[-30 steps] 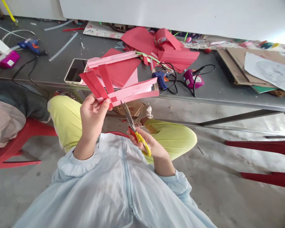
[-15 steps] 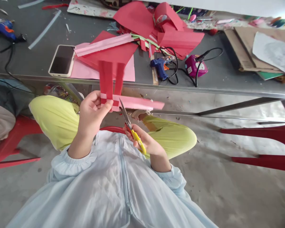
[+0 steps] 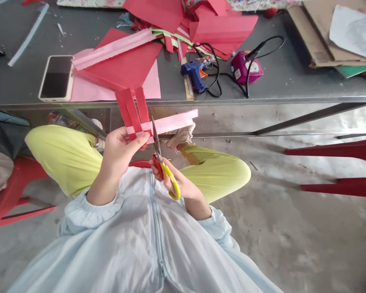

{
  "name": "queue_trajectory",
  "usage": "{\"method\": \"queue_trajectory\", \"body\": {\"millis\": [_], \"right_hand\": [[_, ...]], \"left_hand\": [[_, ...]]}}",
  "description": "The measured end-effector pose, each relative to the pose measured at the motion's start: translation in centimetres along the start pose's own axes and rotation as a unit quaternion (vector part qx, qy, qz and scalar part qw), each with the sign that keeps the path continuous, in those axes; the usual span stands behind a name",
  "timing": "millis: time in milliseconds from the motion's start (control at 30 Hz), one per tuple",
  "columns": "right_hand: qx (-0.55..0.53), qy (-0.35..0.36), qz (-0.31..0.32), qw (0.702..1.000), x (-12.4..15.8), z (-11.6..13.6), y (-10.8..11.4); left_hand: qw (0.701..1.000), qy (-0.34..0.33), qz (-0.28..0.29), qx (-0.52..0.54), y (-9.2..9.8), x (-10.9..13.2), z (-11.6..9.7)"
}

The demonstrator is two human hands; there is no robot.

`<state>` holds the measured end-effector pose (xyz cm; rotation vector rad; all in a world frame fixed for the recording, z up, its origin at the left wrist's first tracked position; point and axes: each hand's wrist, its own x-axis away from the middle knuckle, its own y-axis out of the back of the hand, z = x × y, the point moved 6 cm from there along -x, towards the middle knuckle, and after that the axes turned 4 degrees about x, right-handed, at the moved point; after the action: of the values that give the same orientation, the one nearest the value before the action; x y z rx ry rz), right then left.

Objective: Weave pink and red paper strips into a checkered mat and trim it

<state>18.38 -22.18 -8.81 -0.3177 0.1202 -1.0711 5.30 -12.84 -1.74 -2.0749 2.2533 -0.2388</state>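
My left hand pinches a woven piece of red and pink paper strips at its lower corner, thumb on top. Red strips point up towards the table edge, and a pink strip sticks out to the right. My right hand is closed on the handles of yellow and red scissors. The blades point upward and lie at the pink strip, just right of the woven part. How far apart the blades are is hard to tell.
On the grey table lie a phone, red and pink paper, a blue glue gun, a purple box with a black cable and cardboard. Red stools stand at both sides.
The view has shifted, so the table items sit further left and higher. The woven paper has tilted, its pink strip now slanting upward, and the scissors point more steeply up.
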Motion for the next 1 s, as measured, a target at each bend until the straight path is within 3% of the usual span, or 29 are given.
{"method": "queue_trajectory", "body": {"millis": [500, 1000], "right_hand": [[0.033, -0.008, 0.01, 0.999, 0.1, 0.1, 0.11], [0.052, 0.017, 0.01, 0.998, -0.21, 0.79, -0.38]], "left_hand": [[0.994, -0.031, -0.017, -0.106, 0.05, 0.36, 0.06], [0.994, -0.063, -0.021, -0.089, -0.44, 0.53, 0.01]]}}
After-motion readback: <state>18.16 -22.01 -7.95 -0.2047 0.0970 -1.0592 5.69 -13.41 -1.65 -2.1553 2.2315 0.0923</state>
